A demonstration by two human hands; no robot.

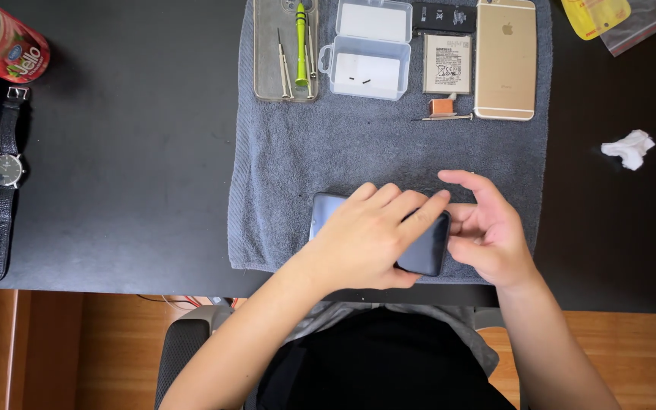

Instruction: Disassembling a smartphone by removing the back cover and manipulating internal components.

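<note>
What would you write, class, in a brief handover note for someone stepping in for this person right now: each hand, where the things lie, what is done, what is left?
Left hand: lies flat over the dark phone, pressing it onto the grey towel.
Right hand: grips the phone's right end, fingers partly spread.
Laid out on the towel's far edge: clear case holding a green screwdriver and thin tools, clear plastic box with tiny dark parts, loose battery, gold phone lying back up.
Done: tools and parts are laid out.
Left: the dark phone looks closed; whether any work on it has begun cannot be told.
</note>
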